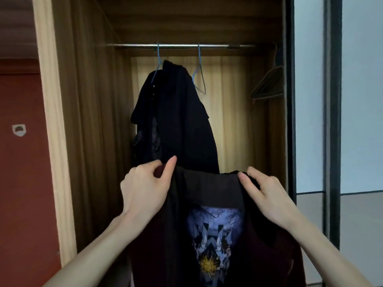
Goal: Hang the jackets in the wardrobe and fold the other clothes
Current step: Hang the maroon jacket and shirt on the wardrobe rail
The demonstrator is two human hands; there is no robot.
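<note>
Both hands, left hand (145, 187) and right hand (264, 195), grip dark jacket (213, 191) with blue lining print

Wardrobe (93, 100): wood-grain panels, brown, matt w/ slight sheen; back panel paler, streaky grain. Rail (172, 46): metal, polished, glossy highlight along its length. Two blue hangers (199, 65): thin wire, smooth, prob. coated. Dark hangers (269, 83) at right end of rail: look like plastic or wood, can't tell, dull finish. Hung jacket (178, 117): black cloth, matt, soft folds; lining at its left edge slightly shinier. Held garment (211, 189): dark cloth, matt, collar area plain; maroon parts lower down look velvety. Its print (213, 230): blue-purple graphic, smooth, faint sheen. Wall (24, 162) at left: red paint, matt. Sliding door frame (291, 100): dark, smooth, semi-gloss.
</note>
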